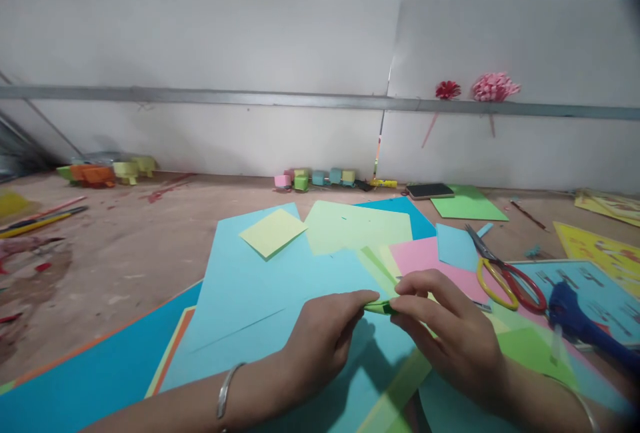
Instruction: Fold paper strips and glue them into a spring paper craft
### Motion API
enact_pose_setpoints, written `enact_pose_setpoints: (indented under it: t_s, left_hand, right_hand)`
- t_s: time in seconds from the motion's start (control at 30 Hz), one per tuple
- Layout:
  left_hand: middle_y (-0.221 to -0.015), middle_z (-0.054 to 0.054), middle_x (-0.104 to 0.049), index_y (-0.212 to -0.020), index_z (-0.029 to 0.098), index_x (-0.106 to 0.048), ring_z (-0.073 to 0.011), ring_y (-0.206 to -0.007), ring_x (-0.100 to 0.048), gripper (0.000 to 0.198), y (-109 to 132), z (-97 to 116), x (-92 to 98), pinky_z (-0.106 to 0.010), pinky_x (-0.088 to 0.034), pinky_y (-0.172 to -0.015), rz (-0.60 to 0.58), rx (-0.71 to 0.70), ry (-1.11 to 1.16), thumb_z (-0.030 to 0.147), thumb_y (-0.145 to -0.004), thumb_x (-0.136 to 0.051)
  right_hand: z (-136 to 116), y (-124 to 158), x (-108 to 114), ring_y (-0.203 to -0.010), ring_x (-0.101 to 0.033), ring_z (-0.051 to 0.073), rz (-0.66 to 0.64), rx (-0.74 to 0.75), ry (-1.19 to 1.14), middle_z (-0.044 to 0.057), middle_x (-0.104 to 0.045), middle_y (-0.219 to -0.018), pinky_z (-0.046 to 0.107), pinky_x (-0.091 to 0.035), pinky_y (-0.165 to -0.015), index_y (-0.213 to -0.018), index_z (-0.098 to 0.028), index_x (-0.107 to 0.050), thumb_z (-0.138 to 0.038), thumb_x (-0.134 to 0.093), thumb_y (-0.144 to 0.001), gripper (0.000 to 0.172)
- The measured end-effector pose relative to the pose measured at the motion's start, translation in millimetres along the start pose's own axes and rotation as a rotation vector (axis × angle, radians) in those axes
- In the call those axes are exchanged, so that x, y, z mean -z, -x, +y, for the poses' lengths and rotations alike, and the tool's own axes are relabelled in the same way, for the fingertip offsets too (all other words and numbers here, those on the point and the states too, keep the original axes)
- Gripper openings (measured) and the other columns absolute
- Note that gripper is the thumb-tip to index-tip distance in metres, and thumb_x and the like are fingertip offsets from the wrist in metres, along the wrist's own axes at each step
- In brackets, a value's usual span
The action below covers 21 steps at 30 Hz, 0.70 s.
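Note:
A small folded green paper piece (379, 307) is held between my two hands above a large light blue sheet (240, 293). My left hand (325, 330) pinches its left end between thumb and fingers. At the right end, my right hand (447, 333) grips it with thumb and fingertips. Behind my hands, a pale yellow square (273, 233) lies on the blue sheet, beside a pale green sheet (360, 223). Scissors with yellow and red handles (520, 285) rest to the right of my right hand.
A blue glue gun (575, 316) lies at the right, near printed sheets (600, 286). Small paper boxes (320, 178) line the white partition (200, 40). A phone (430, 191) and green paper (470, 202) sit at the back right. Pencils (45, 221) and orange shapes (93, 175) are left.

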<state>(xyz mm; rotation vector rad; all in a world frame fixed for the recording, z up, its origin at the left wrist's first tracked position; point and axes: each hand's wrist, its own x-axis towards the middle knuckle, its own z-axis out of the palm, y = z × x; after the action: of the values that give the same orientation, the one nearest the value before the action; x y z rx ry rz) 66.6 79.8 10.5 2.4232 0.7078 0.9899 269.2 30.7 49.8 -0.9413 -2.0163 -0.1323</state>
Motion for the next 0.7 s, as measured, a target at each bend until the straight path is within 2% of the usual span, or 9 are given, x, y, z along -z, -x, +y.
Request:
enact_pose_setpoints:
  t_s: [0.2, 0.33, 0.5, 0.7]
  left_hand:
    - [-0.090, -0.005, -0.076, -0.123, 0.023, -0.053, -0.0186, -0.070, -0.073, 0.038, -0.3, 3.9, 1.1, -0.025, -0.053, -0.060, 0.022, -0.057, -0.054, 0.009, -0.089, -0.042]
    - [-0.085, -0.004, -0.076, -0.121, 0.023, -0.052, -0.0191, -0.067, -0.072, 0.036, 1.5, 5.5, 0.7, -0.026, -0.053, -0.057, 0.030, -0.092, -0.064, 0.009, -0.089, -0.043]
    - [-0.090, -0.005, -0.077, -0.122, 0.022, -0.051, -0.0203, -0.071, -0.074, 0.039, 5.0, 1.3, -3.3, -0.027, -0.055, -0.059, 0.062, -0.137, -0.121, 0.006, -0.088, -0.041]
    - [-0.093, -0.004, -0.077, -0.123, 0.024, -0.052, -0.0183, -0.074, -0.074, 0.043, 4.3, 0.8, -1.5, -0.025, -0.056, -0.061, 0.075, -0.145, -0.103, 0.004, -0.086, -0.042]
  right_hand:
    - [-0.8, -1.9, 1.1, -0.077, -0.058, 0.014, -0.025, -0.036, -0.047, 0.004, -0.060, -0.086, 0.027, -0.051, -0.066, -0.090, -0.019, -0.061, -0.003, -0.055, -0.086, 0.017]
    - [-2.3, -7.3, 5.3, -0.079, -0.059, 0.014, -0.037, -0.145, -0.146, 0.004, -0.059, -0.085, 0.025, -0.051, -0.068, -0.085, -0.019, -0.059, -0.011, -0.062, -0.085, 0.008]
    - [-1.6, -9.6, 5.8, -0.069, -0.057, 0.014, -0.073, -0.291, -0.229, 0.001, -0.057, -0.077, 0.024, -0.048, -0.060, -0.079, -0.021, -0.057, -0.016, -0.066, -0.083, 0.010]
    - [-1.1, -8.1, 6.5, -0.071, -0.059, 0.015, -0.062, -0.253, -0.200, 0.002, -0.058, -0.079, 0.025, -0.049, -0.061, -0.077, -0.021, -0.057, -0.016, -0.065, -0.083, 0.011]
